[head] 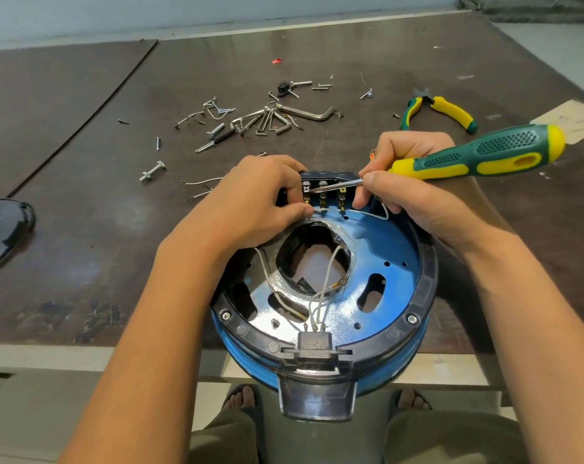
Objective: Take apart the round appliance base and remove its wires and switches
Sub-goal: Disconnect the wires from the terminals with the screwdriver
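Left hand (263, 199) pinches the switch block (327, 178) at frame centre, probably steadying it on the round base (396, 252). Right hand (414, 195) grips the screwdriver (478, 159) low for control, tip at a terminal.

The base (401, 286) sits at the near edge of the bench (82, 229), overhanging it. The switches (324, 192) stand inside its far rim. The left hand (253, 202) grips their left end. To their right, the right hand (414, 195) holds a screwdriver (478, 159) whose tip reaches them. Wires (320, 296) run to a socket (315, 344) at the near rim. Hex keys (270, 120) lie behind the base, pliers (441, 112) toward the right edge and a cover (2, 229) at the left edge.
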`<state>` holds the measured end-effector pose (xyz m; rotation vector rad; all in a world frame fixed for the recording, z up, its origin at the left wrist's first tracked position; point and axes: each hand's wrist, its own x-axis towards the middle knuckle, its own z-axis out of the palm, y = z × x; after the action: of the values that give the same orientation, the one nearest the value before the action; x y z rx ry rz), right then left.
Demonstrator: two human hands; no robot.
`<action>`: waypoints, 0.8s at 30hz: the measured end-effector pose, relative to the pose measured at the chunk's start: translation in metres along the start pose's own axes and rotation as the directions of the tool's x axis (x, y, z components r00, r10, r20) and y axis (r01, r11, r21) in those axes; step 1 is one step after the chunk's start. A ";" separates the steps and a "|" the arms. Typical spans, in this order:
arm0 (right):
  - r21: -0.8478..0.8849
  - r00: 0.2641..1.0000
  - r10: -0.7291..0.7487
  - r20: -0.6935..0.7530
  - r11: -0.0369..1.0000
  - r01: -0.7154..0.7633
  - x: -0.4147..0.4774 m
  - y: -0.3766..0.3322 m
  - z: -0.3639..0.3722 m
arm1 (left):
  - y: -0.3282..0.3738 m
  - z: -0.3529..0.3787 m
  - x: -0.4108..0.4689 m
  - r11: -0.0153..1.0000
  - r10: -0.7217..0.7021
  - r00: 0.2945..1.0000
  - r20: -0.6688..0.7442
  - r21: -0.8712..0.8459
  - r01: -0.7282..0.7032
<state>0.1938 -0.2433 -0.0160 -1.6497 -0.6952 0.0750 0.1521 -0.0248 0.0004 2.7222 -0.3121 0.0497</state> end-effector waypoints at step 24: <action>0.003 0.994 0.085 -0.075 0.996 -0.085 0.004 0.005 0.003 | -0.001 -0.004 -0.001 0.999 -0.023 0.999 0.047 -0.037 0.024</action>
<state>0.1983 -0.2392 -0.0196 -1.6737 -0.5681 0.0736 0.1513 -0.0222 0.0039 2.6922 -0.2914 -0.0262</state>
